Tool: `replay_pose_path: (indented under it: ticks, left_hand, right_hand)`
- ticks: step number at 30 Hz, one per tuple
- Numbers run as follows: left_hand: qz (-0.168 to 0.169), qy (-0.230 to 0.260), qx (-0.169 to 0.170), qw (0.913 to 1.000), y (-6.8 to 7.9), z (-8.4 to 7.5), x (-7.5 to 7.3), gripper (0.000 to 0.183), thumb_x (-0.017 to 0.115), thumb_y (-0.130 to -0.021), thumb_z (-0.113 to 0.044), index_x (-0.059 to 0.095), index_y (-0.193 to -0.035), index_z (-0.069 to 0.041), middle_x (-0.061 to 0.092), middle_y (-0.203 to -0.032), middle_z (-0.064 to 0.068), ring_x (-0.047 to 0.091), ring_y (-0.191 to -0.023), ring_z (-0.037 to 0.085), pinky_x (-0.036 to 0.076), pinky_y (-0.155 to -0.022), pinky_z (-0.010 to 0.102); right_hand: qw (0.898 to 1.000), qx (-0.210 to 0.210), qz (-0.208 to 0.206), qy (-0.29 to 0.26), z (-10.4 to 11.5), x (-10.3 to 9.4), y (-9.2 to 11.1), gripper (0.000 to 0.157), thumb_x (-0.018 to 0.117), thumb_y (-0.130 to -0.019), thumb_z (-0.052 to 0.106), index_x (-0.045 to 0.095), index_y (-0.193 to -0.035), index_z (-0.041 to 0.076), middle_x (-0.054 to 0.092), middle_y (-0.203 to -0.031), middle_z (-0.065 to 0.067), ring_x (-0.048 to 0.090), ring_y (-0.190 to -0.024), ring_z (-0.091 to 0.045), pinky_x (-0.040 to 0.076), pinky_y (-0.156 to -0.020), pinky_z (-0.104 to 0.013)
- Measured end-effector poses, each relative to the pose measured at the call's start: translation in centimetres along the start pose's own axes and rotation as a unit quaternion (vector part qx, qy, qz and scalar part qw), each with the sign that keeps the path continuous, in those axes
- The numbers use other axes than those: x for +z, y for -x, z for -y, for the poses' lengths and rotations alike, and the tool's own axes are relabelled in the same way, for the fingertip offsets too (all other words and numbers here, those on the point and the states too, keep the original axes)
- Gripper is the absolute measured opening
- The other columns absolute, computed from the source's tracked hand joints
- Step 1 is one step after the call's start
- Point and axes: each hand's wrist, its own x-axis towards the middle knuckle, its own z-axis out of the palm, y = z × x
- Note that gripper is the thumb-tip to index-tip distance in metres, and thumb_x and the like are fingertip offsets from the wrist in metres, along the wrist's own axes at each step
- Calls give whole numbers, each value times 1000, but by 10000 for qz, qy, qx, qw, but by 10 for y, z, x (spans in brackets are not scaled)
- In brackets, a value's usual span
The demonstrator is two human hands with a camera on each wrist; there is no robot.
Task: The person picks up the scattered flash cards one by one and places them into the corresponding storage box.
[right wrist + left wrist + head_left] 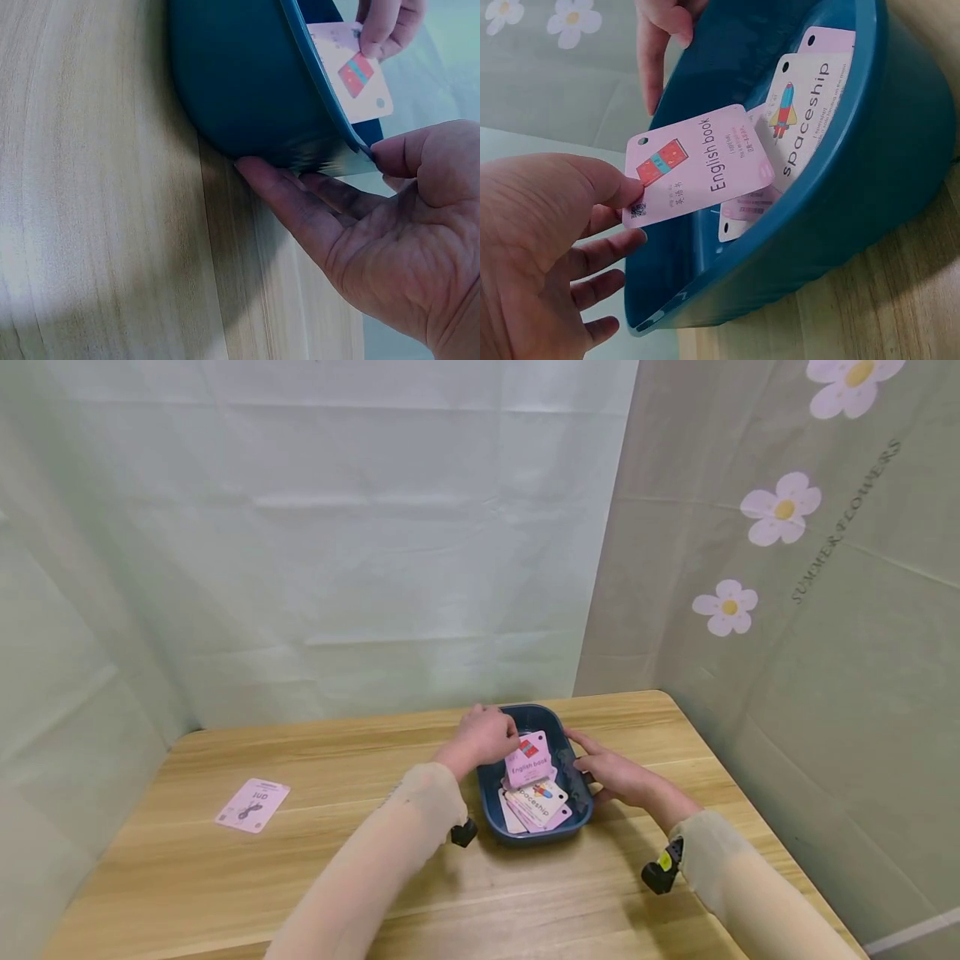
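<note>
My left hand pinches a pink card labelled "English book" by its edge, between thumb and fingers. The card is tilted over the inside of a dark blue plastic bin. Beneath it in the bin lies a "spaceship" card, overlapping several other cards. My right hand grips the bin at its right side, thumb at the rim and fingers against the outer wall. The left wrist view shows the right hand's fingers at the far rim.
Apart on the left of the wooden table lies a pink card labelled "ant", upside down from my side. Pale cloth hangs behind the table, and a flower-printed cloth hangs along the right.
</note>
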Motion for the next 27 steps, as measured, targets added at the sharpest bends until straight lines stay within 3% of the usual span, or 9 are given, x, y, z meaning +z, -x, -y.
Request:
replay_pose_path:
  ticks: [7,16,22,27]
  left_hand:
    - [64,-239,57,9997,0,-4,2,22,53,-91,-33,70,-92,-20,57,-100,-1,40,-101,23,35,-90,41]
    - [75,-257,76,9996,-2,-6,8,21,56,-90,-34,71,-94,-19,57,-98,-1,39,-104,24,35,-92,41]
    - [-106,-344,70,9993,-3,-6,13,19,58,-89,-34,71,-91,-20,56,-96,-1,39,-101,23,34,-90,41]
    - [-306,-413,70,9987,-3,-4,14,20,62,-87,-35,71,-98,-21,56,-103,1,38,-103,23,33,-91,41]
  right_hand:
    - [10000,9,-86,-11,0,2,0,58,36,-98,14,16,-147,36,27,-143,-20,51,-105,-37,51,-72,-49]
    - [9999,21,-135,86,1,3,2,57,35,-99,14,16,-147,36,23,-146,-19,48,-110,-38,50,-75,-50]
    - [9997,40,-180,178,1,2,2,57,36,-98,15,16,-147,37,21,-147,-18,46,-111,-38,50,-76,-51]
    - [9996,75,-237,162,1,2,2,57,37,-98,15,18,-147,39,26,-145,-16,47,-112,-37,50,-76,-50]
